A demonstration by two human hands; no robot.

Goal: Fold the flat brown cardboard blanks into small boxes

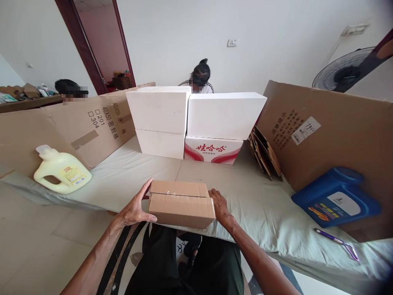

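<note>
A small brown cardboard box (181, 209) lies at the near edge of the cloth-covered table, its top flaps meeting along a seam with clear tape over it. My left hand (136, 209) grips the box's left end, thumb on the near side and fingers on the far side. At the right end, my right hand (219, 205) presses against the box with its fingers curled; part of the fingers is hidden by the box.
White boxes (158, 112) and a red-and-white carton (213, 150) are stacked behind. Cardboard panels (101, 123) flank both sides. A yellow jug (63, 170) stands left; a blue bottle (337, 200) and a purple peeler-like tool (336, 241) lie right. Two people sit beyond.
</note>
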